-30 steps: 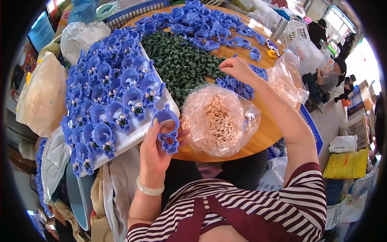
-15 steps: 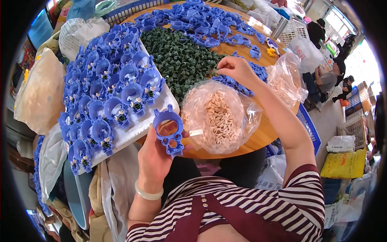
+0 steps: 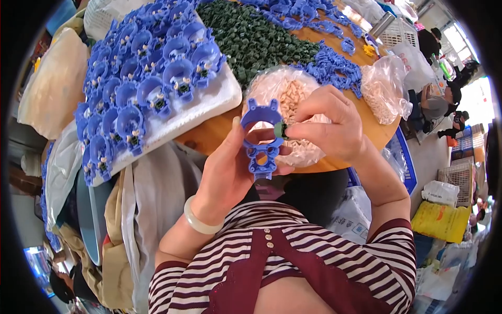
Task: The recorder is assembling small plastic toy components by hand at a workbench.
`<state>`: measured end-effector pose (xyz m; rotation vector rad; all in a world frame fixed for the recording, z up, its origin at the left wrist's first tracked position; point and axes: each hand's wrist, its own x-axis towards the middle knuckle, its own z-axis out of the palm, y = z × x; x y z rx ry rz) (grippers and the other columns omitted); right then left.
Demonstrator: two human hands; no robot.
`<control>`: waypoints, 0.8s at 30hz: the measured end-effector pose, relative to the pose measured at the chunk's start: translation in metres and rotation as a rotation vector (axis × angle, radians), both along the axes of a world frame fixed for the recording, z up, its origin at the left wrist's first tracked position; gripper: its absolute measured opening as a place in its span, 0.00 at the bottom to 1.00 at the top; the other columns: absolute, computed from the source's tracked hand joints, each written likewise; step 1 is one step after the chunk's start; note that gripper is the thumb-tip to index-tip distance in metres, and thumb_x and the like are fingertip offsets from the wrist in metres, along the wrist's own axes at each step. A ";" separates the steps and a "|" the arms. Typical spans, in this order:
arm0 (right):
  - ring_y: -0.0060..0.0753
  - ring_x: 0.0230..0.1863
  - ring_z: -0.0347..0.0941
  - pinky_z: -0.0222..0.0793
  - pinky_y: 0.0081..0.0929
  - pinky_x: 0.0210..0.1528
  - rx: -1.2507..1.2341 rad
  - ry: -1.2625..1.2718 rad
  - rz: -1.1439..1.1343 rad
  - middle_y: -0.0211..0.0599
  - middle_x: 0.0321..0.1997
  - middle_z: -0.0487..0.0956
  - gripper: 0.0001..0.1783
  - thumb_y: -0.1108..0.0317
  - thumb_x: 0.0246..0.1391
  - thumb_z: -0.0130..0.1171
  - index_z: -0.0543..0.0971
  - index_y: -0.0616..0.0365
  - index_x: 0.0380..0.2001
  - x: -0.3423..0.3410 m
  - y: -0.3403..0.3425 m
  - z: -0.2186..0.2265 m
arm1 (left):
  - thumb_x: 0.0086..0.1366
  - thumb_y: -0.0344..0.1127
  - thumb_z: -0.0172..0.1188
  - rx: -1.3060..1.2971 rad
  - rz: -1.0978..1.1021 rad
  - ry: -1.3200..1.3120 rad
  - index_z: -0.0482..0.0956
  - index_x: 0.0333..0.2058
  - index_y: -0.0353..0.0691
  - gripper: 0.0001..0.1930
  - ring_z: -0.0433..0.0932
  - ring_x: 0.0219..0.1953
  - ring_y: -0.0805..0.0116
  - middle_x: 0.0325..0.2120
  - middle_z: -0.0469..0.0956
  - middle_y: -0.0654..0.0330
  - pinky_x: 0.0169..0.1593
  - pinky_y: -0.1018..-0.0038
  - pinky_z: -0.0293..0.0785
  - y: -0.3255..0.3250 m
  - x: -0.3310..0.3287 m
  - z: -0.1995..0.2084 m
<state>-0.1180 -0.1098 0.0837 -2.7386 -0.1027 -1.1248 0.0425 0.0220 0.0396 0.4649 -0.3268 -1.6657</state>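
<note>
My left hand is closed on a blue plastic figure-shaped frame, which has a large ring above and smaller openings below. Between the fingertips of my right hand is a small dark green plastic piece, held against the right side of the ring; whether it touches the frame I cannot tell. Just behind both hands stands an open clear bag of pale peach-coloured small parts, partly covered by my right hand. Beyond it lies a heap of dark green pieces.
To the left, a white foam board carries rows of blue frames fitted with small dark and pale parts. More loose blue frames lie on the round wooden table. A second bag of pale parts sits at the right edge.
My right hand has come back from the green heap with a green piece and now meets the blue frame. My left hand has raised the frame and shifted it to the right.
</note>
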 end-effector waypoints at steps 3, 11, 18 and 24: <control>0.30 0.31 0.69 0.66 0.27 0.32 -0.070 0.018 0.076 0.26 0.30 0.74 0.13 0.70 0.29 0.67 0.81 0.50 0.25 0.006 0.009 0.002 | 0.69 0.53 0.35 -0.022 -0.060 0.058 0.64 0.52 0.36 0.26 0.75 0.43 0.55 0.43 0.71 0.53 0.44 0.56 0.75 0.002 0.000 -0.001; 0.30 0.36 0.68 0.63 0.29 0.40 -0.145 0.182 0.193 0.26 0.33 0.71 0.14 0.66 0.30 0.59 0.76 0.50 0.28 0.016 0.020 -0.006 | 0.69 0.53 0.33 0.008 -0.097 0.059 0.64 0.50 0.36 0.25 0.77 0.38 0.60 0.41 0.71 0.52 0.38 0.58 0.80 0.006 0.003 -0.013; 0.31 0.34 0.67 0.64 0.30 0.40 -0.142 0.232 0.212 0.25 0.32 0.71 0.17 0.64 0.26 0.63 0.76 0.50 0.29 0.016 0.023 -0.012 | 0.70 0.53 0.32 0.071 -0.006 0.072 0.67 0.47 0.35 0.26 0.77 0.37 0.62 0.38 0.73 0.56 0.41 0.65 0.77 0.005 -0.005 -0.016; 0.31 0.35 0.67 0.64 0.31 0.40 -0.095 0.247 0.238 0.25 0.32 0.73 0.15 0.65 0.30 0.63 0.76 0.53 0.28 0.017 0.024 -0.014 | 0.70 0.53 0.33 0.134 0.042 0.098 0.68 0.47 0.36 0.25 0.75 0.37 0.67 0.38 0.74 0.58 0.42 0.69 0.74 0.005 -0.009 -0.016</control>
